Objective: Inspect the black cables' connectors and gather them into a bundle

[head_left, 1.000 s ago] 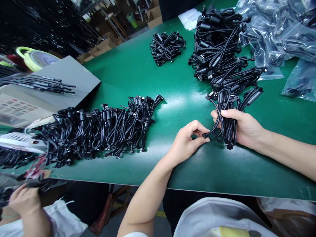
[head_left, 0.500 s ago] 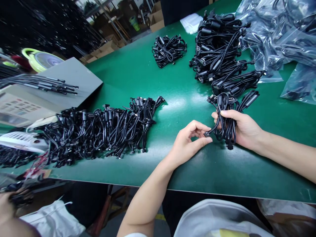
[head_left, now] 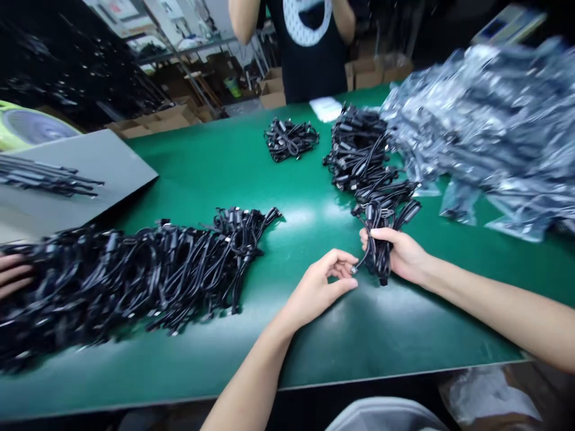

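My right hand is closed round a coiled bundle of black cables standing on the green table. My left hand sits just left of it, fingers pinched on a small plug end of that bundle's cable. A long row of black cable bundles lies to the left of my hands. A heap of similar bundles rises right behind my right hand.
Clear bags of cables pile up at the right. A small cable heap lies farther back. A grey board with thin black rods sits at left. Another person's fingers touch the row's left end; a person stands across the table.
The view has tilted up and pulled back, showing a person across the table. My hands keep the same hold on the bundle. The other person's hand now rests at the row's left end.
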`<state>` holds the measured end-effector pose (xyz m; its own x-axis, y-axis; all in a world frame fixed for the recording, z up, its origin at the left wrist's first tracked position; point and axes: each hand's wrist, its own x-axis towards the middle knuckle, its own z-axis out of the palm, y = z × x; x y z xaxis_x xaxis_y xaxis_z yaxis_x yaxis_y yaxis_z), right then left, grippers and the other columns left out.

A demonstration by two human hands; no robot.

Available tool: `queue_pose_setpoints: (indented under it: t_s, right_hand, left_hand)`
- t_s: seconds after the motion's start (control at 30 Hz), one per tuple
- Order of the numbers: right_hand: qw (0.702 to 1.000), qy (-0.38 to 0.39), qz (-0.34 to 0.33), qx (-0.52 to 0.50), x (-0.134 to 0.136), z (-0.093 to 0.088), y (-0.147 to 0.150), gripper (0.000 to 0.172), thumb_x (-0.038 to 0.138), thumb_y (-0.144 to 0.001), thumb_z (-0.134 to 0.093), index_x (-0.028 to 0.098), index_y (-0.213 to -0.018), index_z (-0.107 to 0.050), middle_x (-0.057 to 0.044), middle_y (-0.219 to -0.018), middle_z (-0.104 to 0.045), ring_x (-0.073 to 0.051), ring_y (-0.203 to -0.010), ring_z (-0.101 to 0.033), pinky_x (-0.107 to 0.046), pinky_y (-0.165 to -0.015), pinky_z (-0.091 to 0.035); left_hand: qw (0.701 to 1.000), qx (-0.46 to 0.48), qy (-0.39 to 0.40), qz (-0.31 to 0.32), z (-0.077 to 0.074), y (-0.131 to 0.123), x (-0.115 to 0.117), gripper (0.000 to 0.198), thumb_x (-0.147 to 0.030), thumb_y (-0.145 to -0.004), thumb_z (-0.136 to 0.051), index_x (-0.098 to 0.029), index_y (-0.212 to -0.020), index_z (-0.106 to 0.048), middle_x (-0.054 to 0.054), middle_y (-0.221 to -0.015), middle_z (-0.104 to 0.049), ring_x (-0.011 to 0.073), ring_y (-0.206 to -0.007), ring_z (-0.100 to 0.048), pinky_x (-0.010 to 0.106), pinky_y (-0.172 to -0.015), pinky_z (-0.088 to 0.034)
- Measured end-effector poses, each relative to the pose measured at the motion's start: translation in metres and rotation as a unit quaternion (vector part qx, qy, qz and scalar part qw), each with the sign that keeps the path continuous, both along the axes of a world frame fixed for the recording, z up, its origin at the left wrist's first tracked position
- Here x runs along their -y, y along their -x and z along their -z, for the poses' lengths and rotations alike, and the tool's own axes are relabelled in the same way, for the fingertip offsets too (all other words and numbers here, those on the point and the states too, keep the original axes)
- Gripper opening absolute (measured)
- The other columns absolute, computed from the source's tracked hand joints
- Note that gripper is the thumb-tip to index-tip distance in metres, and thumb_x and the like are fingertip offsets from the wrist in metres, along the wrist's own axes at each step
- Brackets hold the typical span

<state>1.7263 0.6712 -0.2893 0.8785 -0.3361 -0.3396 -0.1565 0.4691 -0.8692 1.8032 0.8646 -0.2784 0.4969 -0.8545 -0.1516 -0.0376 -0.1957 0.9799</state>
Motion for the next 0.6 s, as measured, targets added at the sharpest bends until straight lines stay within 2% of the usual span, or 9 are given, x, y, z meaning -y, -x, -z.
queue_pose_setpoints:
  t_s: [0.07, 0.17, 0.23, 0.27, 0.33, 0.4, 0.5, 0.6]
  right_hand:
    - [0.995, 0.097, 0.000, 0.021, 0.014, -0.012, -0.002, 0.027, 0.040, -0.072, -0.070, 0.017, -0.086, -0.068, -0.006, -0.086, -0.073, -0.019, -0.078, -0.068, -0.032, -0.075, -0.059]
    - [0.964, 0.263, -0.015, 0.026, 0.048, -0.042, -0.015, 0.032, 0.044, -0.073, -0.070, 0.016, -0.088, -0.067, -0.009, -0.087, -0.073, -0.024, -0.083, -0.070, -0.041, -0.084, -0.057]
    - [0.924, 0.381, -0.008, 0.014, 0.078, -0.067, -0.033, 0.034, 0.044, -0.070, -0.076, 0.016, -0.088, -0.066, -0.010, -0.088, -0.073, -0.028, -0.089, -0.069, -0.046, -0.088, -0.054]
    - [0.898, 0.440, 0.007, 0.007, 0.093, -0.078, -0.047, 0.037, 0.042, -0.069, -0.079, 0.017, -0.093, -0.065, -0.010, -0.096, -0.072, -0.032, -0.098, -0.067, -0.049, -0.094, -0.050]
    - [0.840, 0.541, 0.045, -0.006, 0.122, -0.099, -0.079, 0.052, 0.039, -0.066, -0.084, 0.018, -0.108, -0.060, -0.014, -0.117, -0.067, -0.039, -0.120, -0.057, -0.055, -0.105, -0.040]
    - [0.791, 0.609, 0.049, -0.021, 0.142, -0.112, -0.114, 0.067, 0.037, -0.066, -0.086, 0.017, -0.121, -0.054, -0.017, -0.126, -0.063, -0.044, -0.125, -0.051, -0.059, -0.107, -0.036]
    - [0.735, 0.677, 0.019, -0.038, 0.154, -0.114, -0.155, 0.081, 0.033, -0.061, -0.090, 0.014, -0.129, -0.051, -0.021, -0.133, -0.058, -0.045, -0.127, -0.048, -0.058, -0.108, -0.035]
    - [0.692, 0.720, -0.012, -0.053, 0.151, -0.095, -0.174, 0.088, 0.035, -0.063, -0.090, 0.010, -0.137, -0.049, -0.026, -0.136, -0.056, -0.046, -0.126, -0.049, -0.058, -0.106, -0.036]
  left_hand:
    - [1.000, 0.000, -0.011, 0.011, 0.003, -0.001, 0.001, 0.039, -0.020, -0.082, -0.070, -0.020, -0.119, -0.058, 0.003, -0.103, -0.060, 0.0132, -0.092, -0.057, 0.030, -0.089, -0.047]
    - [1.000, 0.007, -0.012, 0.003, 0.010, -0.003, 0.004, 0.034, -0.023, -0.084, -0.065, -0.019, -0.118, -0.059, 0.005, -0.106, -0.060, 0.0143, -0.093, -0.057, 0.032, -0.091, -0.047]
    - [1.000, 0.012, -0.010, 0.004, 0.013, -0.004, 0.005, 0.030, -0.026, -0.086, -0.064, -0.018, -0.115, -0.061, 0.005, -0.104, -0.061, 0.0152, -0.094, -0.057, 0.032, -0.091, -0.047]
    - [1.000, 0.017, -0.007, 0.007, 0.015, -0.005, 0.005, 0.028, -0.026, -0.086, -0.063, -0.018, -0.114, -0.062, 0.005, -0.103, -0.062, 0.0155, -0.094, -0.058, 0.032, -0.091, -0.047]
    - [1.000, 0.026, -0.004, 0.017, 0.017, -0.004, 0.005, 0.027, -0.026, -0.087, -0.062, -0.019, -0.113, -0.063, 0.005, -0.102, -0.064, 0.0158, -0.094, -0.058, 0.032, -0.091, -0.047]
    - [0.999, 0.036, -0.010, 0.027, 0.019, -0.004, 0.005, 0.026, -0.027, -0.087, -0.062, -0.018, -0.112, -0.064, 0.005, -0.100, -0.064, 0.0155, -0.093, -0.059, 0.031, -0.089, -0.048]
    - [0.998, 0.061, -0.024, 0.025, 0.020, -0.005, 0.007, 0.024, -0.026, -0.087, -0.062, -0.017, -0.109, -0.064, 0.005, -0.096, -0.066, 0.0146, -0.089, -0.061, 0.029, -0.085, -0.050]
    - [0.995, 0.098, -0.023, 0.003, 0.022, -0.009, 0.009, 0.022, -0.024, -0.087, -0.060, -0.016, -0.108, -0.065, 0.005, -0.095, -0.068, 0.0142, -0.088, -0.063, 0.028, -0.084, -0.052]
